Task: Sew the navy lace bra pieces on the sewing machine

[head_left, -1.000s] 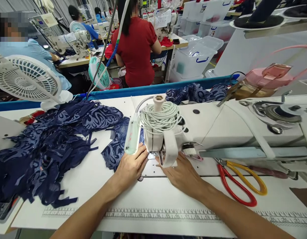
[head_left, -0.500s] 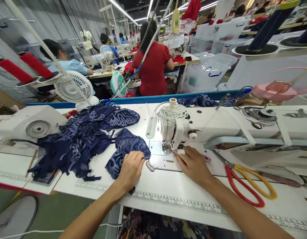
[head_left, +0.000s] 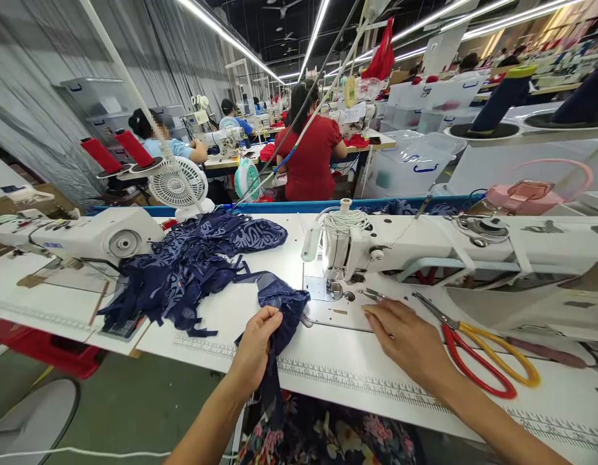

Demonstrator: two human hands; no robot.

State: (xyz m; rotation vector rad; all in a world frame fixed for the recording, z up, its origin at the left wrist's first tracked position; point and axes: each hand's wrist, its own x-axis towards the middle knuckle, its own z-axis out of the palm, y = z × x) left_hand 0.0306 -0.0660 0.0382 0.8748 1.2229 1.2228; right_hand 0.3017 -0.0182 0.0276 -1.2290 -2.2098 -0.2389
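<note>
My left hand [head_left: 256, 342] pinches a navy patterned fabric piece [head_left: 284, 298] at the table's front, left of the needle area. Part of this piece drapes over the table edge below the hand. A thin strap runs from it toward a heap of similar navy pieces [head_left: 192, 258]. My right hand [head_left: 408, 332] is curled over small thread snips [head_left: 372, 294] on the machine bed; their metal tips poke out past the fingers and the handles are hidden. The sewing machine's presser foot [head_left: 334, 289] stands between the hands, with no fabric under it.
Large scissors [head_left: 487, 349] with red and yellow handles lie right of my right hand. A printed ruler [head_left: 357, 381] runs along the front edge. Another sewing machine [head_left: 110, 236] and a white fan [head_left: 179, 184] stand left. A person in red [head_left: 311, 155] sits ahead.
My left hand has drawn the fabric toward the front edge and lifted part of it. My right hand has moved right, away from the presser foot, onto the snips. The view has tilted up.
</note>
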